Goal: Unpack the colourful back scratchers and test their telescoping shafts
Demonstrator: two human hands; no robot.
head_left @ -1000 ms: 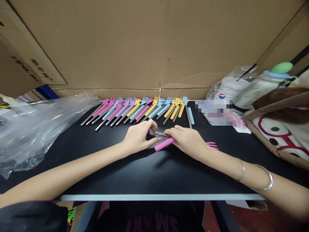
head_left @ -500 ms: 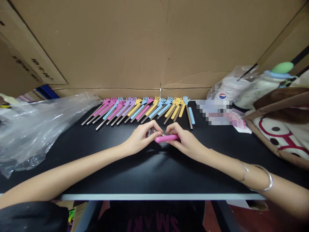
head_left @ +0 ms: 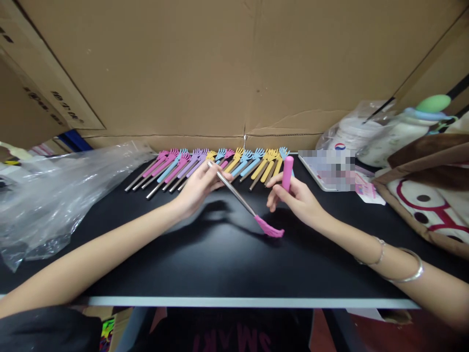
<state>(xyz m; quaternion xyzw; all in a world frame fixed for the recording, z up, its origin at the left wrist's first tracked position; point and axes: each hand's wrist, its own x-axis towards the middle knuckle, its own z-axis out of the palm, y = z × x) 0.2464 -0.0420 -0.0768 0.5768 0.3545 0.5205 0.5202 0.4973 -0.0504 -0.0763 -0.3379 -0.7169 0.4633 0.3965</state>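
Between the fingers of my left hand (head_left: 198,188) is a back scratcher (head_left: 237,194), a metal rod slanting down to the right with a pink claw at its lower end. My right hand (head_left: 296,193) pinches a pink handle sleeve (head_left: 287,173), held upright and apart from the rod. Behind both hands a row of back scratchers (head_left: 175,168) in pink, blue, purple and yellow lies on the black table (head_left: 220,264), claws toward the back. My hands hide part of that row.
A cardboard wall (head_left: 176,73) closes off the back. Crumpled clear plastic (head_left: 62,195) covers the left side. At the right are a phone-like flat device (head_left: 322,173), a bagged cup (head_left: 353,134), a bottle (head_left: 410,137) and a brown plush bag (head_left: 432,195).
My hands have moved apart and up. The rod has swung into view with its pink claw toward me, and the pink sleeve has turned from lying level to standing upright.
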